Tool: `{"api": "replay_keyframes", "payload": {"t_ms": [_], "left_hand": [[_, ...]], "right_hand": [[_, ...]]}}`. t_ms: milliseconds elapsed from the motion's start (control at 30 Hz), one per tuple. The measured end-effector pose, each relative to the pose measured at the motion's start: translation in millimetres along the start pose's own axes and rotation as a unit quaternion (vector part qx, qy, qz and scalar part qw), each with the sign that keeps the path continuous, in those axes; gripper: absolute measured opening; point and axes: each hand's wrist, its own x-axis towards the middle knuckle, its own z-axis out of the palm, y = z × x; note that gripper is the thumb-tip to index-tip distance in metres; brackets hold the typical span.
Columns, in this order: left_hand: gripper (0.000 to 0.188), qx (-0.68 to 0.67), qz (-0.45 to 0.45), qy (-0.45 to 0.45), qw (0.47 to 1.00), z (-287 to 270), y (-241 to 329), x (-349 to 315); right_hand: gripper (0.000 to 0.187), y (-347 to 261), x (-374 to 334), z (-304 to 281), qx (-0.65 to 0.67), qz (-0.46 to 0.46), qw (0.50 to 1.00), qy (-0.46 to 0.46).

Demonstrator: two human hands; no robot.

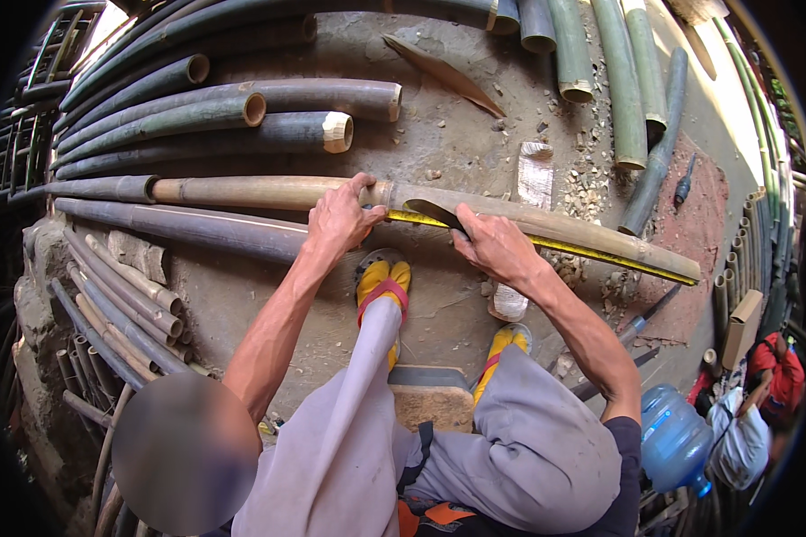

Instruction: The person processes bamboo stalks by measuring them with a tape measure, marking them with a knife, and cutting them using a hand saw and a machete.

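A long tan bamboo pole (269,191) lies crosswise in front of me. A yellow measuring tape (591,253) stretches along its near side to the right end. My left hand (338,219) is closed at the tape's left end, its fingers against the pole; whatever tape case it may hold is hidden. My right hand (500,249) grips a knife with a dark, broad blade (428,213). The blade points left and lies across the tape and the pole's near edge. The knife's handle is mostly covered by my fingers.
Several cut bamboo poles (322,97) lie at the far left, with green ones (620,89) at the far right. A pale wood block (535,174) sits under the pole among chips. Near my right are a blue water jug (676,438) and other people (743,430).
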Motion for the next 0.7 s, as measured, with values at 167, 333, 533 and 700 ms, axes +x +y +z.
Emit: {"api": "replay_keyframes", "payload": {"t_ms": [167,333,533,700], "left_hand": [[0.051,0.0,0.0,-0.004,1.0,-1.2,2.1,-0.5],[0.051,-0.01,-0.009,-0.004,1.0,-2.0,3.0,-2.3],[0.051,-0.006,-0.007,0.002,1.0,-3.2,2.6,-3.8],[0.052,-0.02,-0.023,-0.031,0.999,-6.0,7.0,-2.4]], "right_hand": [[0.024,1.3,-0.5,-2.0,0.004,0.006,1.0,-0.003],[0.024,5.4,-9.4,-9.6,0.012,0.01,1.0,0.021],[0.024,11.7,-20.2,-16.0,0.005,0.021,0.999,0.028],[0.023,16.6,-26.8,-13.0,0.011,0.015,0.999,0.042]]}}
